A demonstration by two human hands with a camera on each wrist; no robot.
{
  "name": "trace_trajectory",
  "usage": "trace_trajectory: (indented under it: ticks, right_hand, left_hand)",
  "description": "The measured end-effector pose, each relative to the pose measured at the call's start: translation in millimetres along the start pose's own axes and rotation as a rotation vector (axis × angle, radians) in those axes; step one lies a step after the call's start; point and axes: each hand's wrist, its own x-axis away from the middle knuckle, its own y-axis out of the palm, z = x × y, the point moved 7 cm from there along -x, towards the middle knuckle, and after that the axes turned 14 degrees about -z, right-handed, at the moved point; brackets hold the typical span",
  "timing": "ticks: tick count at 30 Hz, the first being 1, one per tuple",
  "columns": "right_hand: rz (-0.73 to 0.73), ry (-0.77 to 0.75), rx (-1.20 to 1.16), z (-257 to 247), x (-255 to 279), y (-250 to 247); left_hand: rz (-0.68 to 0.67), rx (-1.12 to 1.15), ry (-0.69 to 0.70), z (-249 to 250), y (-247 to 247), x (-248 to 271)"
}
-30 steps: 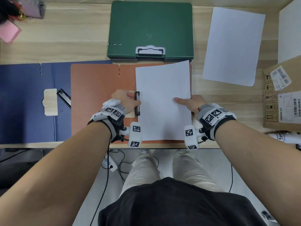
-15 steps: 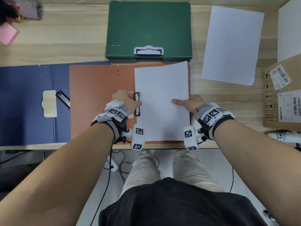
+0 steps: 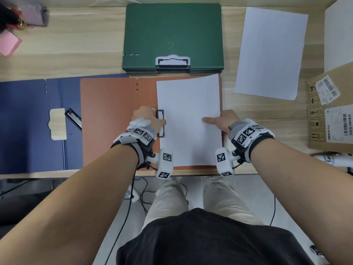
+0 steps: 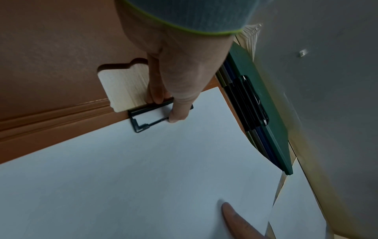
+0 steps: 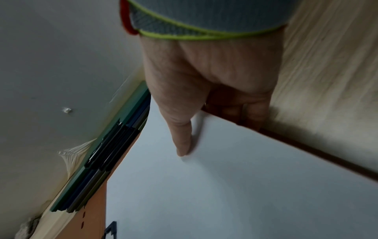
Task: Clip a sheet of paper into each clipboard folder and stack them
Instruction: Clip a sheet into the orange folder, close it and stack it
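An orange clipboard folder (image 3: 114, 121) lies open at the desk's front edge. A white sheet of paper (image 3: 189, 115) rests on its right half. My left hand (image 3: 150, 119) pinches the black wire clip (image 3: 160, 113) at the sheet's left edge. In the left wrist view the thumb presses the clip (image 4: 143, 119) wire onto the sheet (image 4: 143, 177). My right hand (image 3: 223, 119) grips the sheet's right edge, thumb on top, fingers curled beneath it. A closed green folder (image 3: 172, 35) tops a stack behind.
A blue folder (image 3: 32, 127) lies open to the left, partly under the orange one, its clip (image 3: 73, 119) raised. A loose sheet (image 3: 269, 54) lies at the back right. A cardboard box (image 3: 332, 111) stands at the right edge. Pink items sit at the far left.
The sheet has shifted slightly left and squared up with the orange folder. Both hands stay almost where they were.
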Motion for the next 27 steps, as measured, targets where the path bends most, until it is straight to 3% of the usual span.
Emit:
trace_trajectory:
  ticks: [9,14,18,20,22,27]
  right_hand:
    - [0.062,0.07,0.035,18,25,-33]
    - [0.123,-0.056,0.111,-30,40,-33]
    - [0.049,-0.219,0.288,-99,53,14]
    - [-0.004,-0.265,0.449,-122,56,47]
    - [-0.074,-0.258,0.577,-129,56,80]
    - [-0.114,-0.162,0.825,-117,46,127]
  left_hand:
    - [-0.011,-0.104,0.004,2,4,-4]
    - [0.043,-0.16,0.054,-7,-3,-2]
    - [0.219,-0.096,0.068,-49,-46,3]
    - [0.278,-0.188,0.012,-76,-67,3]
    - [0.265,-0.297,-0.094,-102,-80,6]
    - [0.128,-0.258,-0.29,-161,-86,0]
